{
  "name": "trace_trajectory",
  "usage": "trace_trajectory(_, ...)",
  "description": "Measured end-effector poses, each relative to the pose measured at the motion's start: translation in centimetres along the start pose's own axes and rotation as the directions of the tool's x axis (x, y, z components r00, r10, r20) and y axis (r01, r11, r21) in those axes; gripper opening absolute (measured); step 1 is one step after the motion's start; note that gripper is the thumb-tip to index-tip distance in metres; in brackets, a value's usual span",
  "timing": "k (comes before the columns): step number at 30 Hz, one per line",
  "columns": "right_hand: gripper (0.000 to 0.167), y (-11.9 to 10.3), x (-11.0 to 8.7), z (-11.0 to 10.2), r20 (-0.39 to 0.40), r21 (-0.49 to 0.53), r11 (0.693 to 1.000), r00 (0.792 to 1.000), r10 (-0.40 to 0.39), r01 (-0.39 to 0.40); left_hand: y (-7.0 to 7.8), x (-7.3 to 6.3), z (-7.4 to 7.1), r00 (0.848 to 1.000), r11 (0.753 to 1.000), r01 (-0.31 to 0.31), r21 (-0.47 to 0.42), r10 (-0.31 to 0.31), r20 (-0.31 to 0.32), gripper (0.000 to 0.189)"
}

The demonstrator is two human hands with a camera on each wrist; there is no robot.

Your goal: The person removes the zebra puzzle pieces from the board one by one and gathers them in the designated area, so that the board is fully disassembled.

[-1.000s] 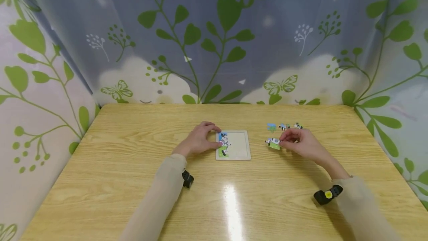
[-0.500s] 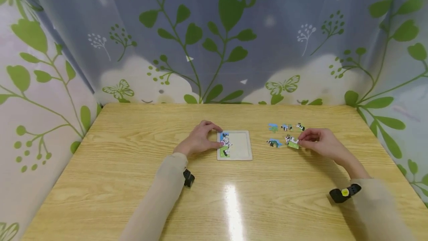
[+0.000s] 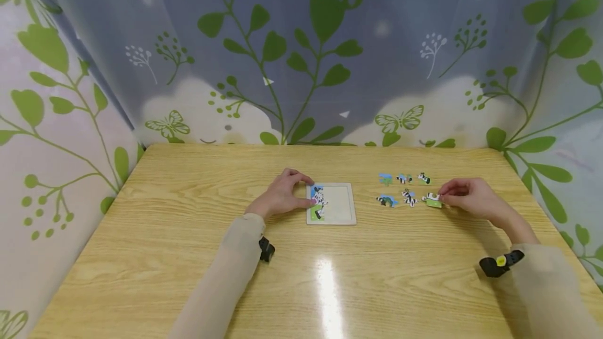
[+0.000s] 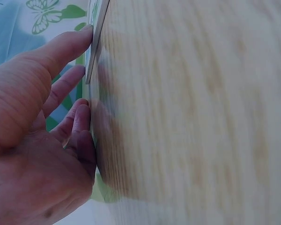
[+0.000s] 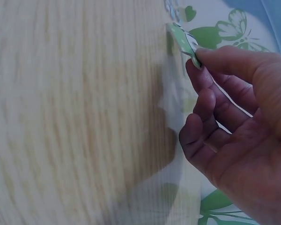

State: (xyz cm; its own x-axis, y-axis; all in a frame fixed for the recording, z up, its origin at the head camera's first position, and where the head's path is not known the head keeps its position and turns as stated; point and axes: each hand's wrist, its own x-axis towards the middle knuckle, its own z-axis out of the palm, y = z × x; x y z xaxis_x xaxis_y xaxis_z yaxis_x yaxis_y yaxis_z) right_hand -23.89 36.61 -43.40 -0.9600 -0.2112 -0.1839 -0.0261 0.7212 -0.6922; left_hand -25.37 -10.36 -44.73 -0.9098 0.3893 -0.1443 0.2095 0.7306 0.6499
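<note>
The tray (image 3: pixel 340 205) is touched by the left hand (image 3: pixel 281 195), fingers spread; right of it, one piece (image 3: pixel 433 201) is pinched by the right hand (image 3: pixel 477 201), five loose pieces (image 3: pixel 387 201) countable only in head view

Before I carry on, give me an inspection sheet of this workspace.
Surface: wood-grain table, glare streak near the person's side.
Job's things: puzzle tray, filled only along its left side; five loose pieces to its right.
Clutter: nothing seen.
Left hand: thumb and forefinger at the tray's left edge.
Right hand: pinches a green-and-white piece.
Cables: nothing seen.
Surroundings: leaf-print curtains behind and at both sides.
</note>
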Motion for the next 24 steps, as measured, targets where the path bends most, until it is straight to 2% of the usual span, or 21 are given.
trace_trajectory(10,0.034,0.5,0.7,0.0,0.006,-0.032,0.999,1.000,0.021,-0.021,-0.1,0.0,0.1,1.000,1.000,-0.009,-0.003,0.009,-0.001,0.050)
trace_trajectory(15,0.036,0.4,0.7,0.3,-0.017,-0.042,0.999,1.000,0.018,-0.019,-0.1,0.0,0.1,1.000,1.000,-0.003,-0.001,0.003,-0.005,0.050)
trace_trajectory(19,0.035,-0.5,0.5,0.8,-0.077,-0.077,0.997,0.997,-0.005,-0.001,0.0,0.1,0.1,1.000,1.000,0.007,-0.003,-0.007,0.002,0.051)
trace_trajectory(24,0.030,-3.1,0.6,2.0,-0.108,-0.117,0.990,0.990,-0.095,0.082,0.1,0.0,0.0,1.000,1.000,0.017,-0.011,-0.017,0.003,0.051)
